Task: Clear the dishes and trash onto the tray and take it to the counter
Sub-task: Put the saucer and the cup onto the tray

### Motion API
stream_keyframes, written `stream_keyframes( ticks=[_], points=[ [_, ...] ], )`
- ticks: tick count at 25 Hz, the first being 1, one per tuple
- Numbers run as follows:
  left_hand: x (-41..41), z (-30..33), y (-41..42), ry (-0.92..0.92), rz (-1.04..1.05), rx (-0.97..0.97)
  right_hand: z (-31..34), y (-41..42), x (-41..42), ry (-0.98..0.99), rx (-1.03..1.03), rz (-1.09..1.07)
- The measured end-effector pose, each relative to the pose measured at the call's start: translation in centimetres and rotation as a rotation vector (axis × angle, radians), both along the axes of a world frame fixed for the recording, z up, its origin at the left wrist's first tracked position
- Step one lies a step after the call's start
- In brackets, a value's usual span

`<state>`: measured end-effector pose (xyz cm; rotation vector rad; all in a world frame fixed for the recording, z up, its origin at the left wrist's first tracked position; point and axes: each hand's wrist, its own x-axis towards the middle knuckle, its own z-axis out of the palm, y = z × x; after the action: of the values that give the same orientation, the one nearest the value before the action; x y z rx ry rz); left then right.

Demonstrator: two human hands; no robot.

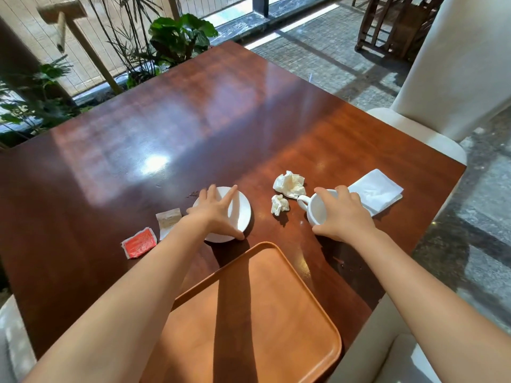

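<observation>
An orange tray lies bare on the near part of the wooden table. Beyond it, my left hand spreads over a white saucer, with fingers and thumb at its rim. My right hand wraps over a white cup, whose handle points left. Two crumpled tissues lie between saucer and cup. A folded white napkin rests just behind the cup. A torn beige packet and a red packet lie left of the saucer.
A cream upholstered chair stands at the table's right side, and a cream seat is at the near right. Potted plants and a window line the far left. Stone floor runs along the right.
</observation>
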<state>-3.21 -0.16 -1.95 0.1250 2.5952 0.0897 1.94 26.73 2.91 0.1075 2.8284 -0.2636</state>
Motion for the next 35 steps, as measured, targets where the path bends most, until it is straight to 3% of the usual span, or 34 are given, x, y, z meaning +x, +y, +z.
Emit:
stream_keyframes(
  ticks=[3,10,13,19,35],
  points=[
    [0.3,0.3,0.4,0.047,-0.004,0.013,0.0,-0.2,0.0,0.01,-0.025,0.01],
    [6.2,4.3,-1.4,0.258,0.129,0.343,2.1,-2.4,2.2,0.12,-0.128,0.161],
    [12.4,5.1,-2.4,0.252,0.177,0.315,3.4,-5.1,4.4,0.164,-0.172,0.372],
    [22.1,3.2,-4.0,0.195,0.193,0.191,2.8,-9.6,6.9,0.043,-0.059,0.691],
    [23.3,0.1,-5.1,0.191,0.246,0.14,0.4,-10.1,7.0,-0.025,-0.018,0.796]
  ],
)
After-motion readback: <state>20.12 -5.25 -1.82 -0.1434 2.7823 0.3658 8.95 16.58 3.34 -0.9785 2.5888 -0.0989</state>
